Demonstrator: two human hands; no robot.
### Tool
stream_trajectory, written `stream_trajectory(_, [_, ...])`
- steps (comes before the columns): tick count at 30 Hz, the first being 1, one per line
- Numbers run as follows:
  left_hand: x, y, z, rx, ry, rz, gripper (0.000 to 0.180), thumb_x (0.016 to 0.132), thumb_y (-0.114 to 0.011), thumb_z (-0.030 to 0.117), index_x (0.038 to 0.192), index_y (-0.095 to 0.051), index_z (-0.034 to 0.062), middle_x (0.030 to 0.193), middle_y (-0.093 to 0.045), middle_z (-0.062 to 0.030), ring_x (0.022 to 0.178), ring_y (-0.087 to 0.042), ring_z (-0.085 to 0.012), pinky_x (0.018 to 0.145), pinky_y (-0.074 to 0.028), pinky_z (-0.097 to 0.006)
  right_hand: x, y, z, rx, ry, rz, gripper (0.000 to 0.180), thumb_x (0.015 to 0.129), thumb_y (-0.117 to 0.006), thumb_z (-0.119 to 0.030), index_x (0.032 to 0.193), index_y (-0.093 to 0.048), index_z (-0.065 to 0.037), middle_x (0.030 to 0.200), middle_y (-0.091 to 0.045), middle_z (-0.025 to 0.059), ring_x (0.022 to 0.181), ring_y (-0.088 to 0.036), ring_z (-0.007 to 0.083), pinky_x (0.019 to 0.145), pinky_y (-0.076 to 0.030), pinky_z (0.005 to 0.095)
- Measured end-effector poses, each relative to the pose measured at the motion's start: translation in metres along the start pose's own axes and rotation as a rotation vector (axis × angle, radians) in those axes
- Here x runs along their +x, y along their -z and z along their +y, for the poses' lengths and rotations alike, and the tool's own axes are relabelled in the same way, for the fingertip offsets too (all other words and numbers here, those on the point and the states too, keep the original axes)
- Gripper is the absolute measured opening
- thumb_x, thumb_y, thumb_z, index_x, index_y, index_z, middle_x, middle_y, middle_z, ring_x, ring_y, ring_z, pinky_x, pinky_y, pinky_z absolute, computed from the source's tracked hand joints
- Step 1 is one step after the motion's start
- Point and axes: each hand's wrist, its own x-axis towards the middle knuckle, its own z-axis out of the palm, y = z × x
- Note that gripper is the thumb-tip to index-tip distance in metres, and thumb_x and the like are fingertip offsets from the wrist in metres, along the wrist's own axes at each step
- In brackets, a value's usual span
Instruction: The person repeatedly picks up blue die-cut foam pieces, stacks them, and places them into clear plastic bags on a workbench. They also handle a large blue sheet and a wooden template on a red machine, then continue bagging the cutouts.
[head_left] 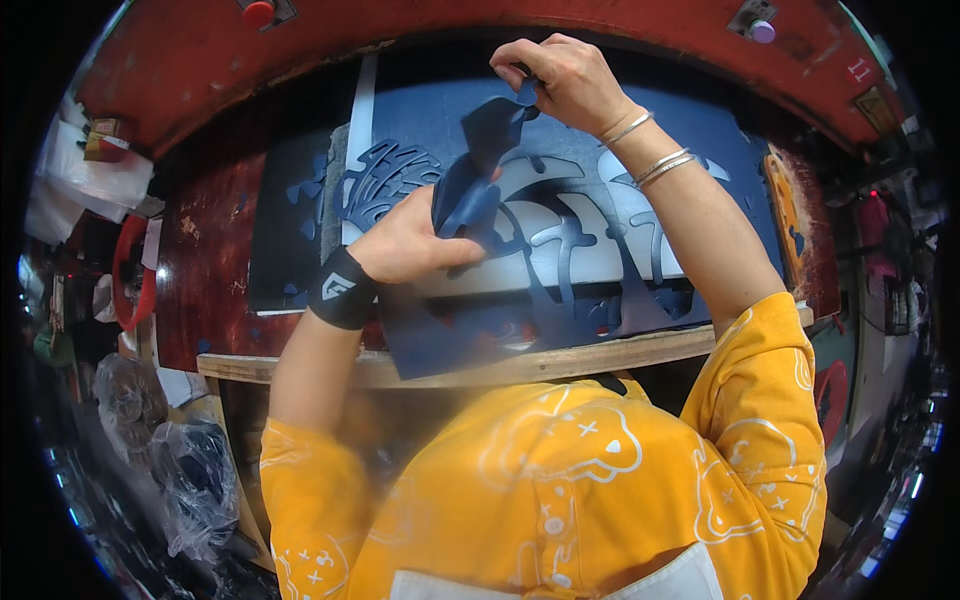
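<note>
Pinching a dark blue cut piece [490,125] with our right hand [565,80] at twelve o'clock, our left hand [410,245] grips its lower part above the blue sheet [470,340].

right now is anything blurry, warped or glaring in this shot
Head view: fisheye bends the wooden table edge and red rim into curves, corners black; the yellow shirt close below is soft, while both hands, left and right, and the blue sheet stay sharp; no strong glare.
</note>
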Motion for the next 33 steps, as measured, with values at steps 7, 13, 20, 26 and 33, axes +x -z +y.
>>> stream_trajectory(7, [0.001,0.011,-0.010,-0.348,-0.237,0.381,0.041,0.076,-0.073,0.012,0.112,-0.056,0.0018,0.093,-0.062,-0.0034,0.080,-0.059,-0.0122,0.074,-0.050,-0.026,-0.021,0.032,-0.024,0.655,-0.538,-0.418,0.044,0.080,-0.072,-0.037,0.113,-0.063,-0.009,0.077,-0.064,0.0082,0.077,-0.065,0.0200,0.074,-0.051,0.0309])
stream_trajectory(13, [0.001,0.012,-0.004,-0.259,-0.242,0.407,0.045,0.078,-0.072,0.013,0.119,-0.055,0.0027,0.102,-0.062,-0.0053,0.089,-0.059,-0.0138,0.080,-0.050,-0.028,-0.005,0.076,-0.082,0.691,-0.598,-0.376,0.039,0.081,-0.070,-0.039,0.096,-0.064,-0.004,0.085,-0.065,0.0125,0.082,-0.065,0.0249,0.074,-0.052,0.0346])
stream_trajectory(20, [-0.003,0.002,0.009,0.121,-0.359,0.357,0.085,0.070,-0.080,0.018,0.141,-0.036,-0.0001,0.122,-0.057,-0.0111,0.108,-0.056,-0.0184,0.096,-0.044,-0.031,-0.004,0.045,-0.099,0.388,-0.423,-0.222,0.028,0.078,-0.073,-0.029,0.081,-0.062,-0.003,0.074,-0.064,0.0123,0.071,-0.063,0.0312,0.063,-0.051,0.0364])
stream_trajectory(26, [-0.013,0.036,0.027,-0.013,-0.285,0.350,0.082,0.078,-0.076,0.036,0.141,-0.038,0.0011,0.096,-0.066,-0.0088,0.083,-0.063,-0.0134,0.067,-0.052,-0.022,-0.004,0.048,-0.098,0.665,-0.369,-0.092,0.021,0.080,-0.070,-0.022,0.076,-0.058,-0.006,0.070,-0.059,0.0100,0.065,-0.058,0.0301,0.059,-0.047,0.0364])
stream_trajectory(33, [0.000,0.037,0.065,0.156,-0.403,0.340,0.066,0.083,-0.069,0.028,0.137,-0.043,0.0018,0.091,-0.060,-0.0041,0.084,-0.056,-0.0114,0.074,-0.048,-0.025,0.004,0.041,-0.107,0.503,-0.137,-0.123,0.020,0.079,-0.071,-0.022,0.073,-0.059,-0.007,0.068,-0.059,0.0094,0.065,-0.058,0.0307,0.060,-0.047,0.0402])
